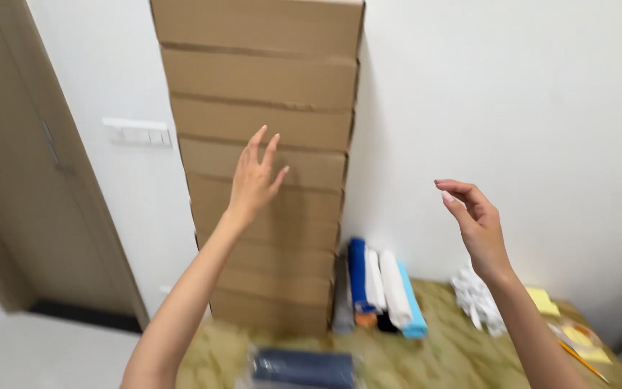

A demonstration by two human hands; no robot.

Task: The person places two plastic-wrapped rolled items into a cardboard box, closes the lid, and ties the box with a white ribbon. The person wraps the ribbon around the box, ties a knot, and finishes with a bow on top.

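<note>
Both hands, left hand (255, 176) and right hand (475, 220), hang open, empty, near the stacked boxes (268, 166); a careless shove could topple them.

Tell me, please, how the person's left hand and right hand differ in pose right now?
The left hand is raised higher, in front of the stack of cardboard boxes, while the right hand hangs lower, before the white wall. The left hand's fingers are spread and point upward; the right hand's fingers are curled and point to the left. Both hands are empty, touch nothing, and are held above the table.
</note>
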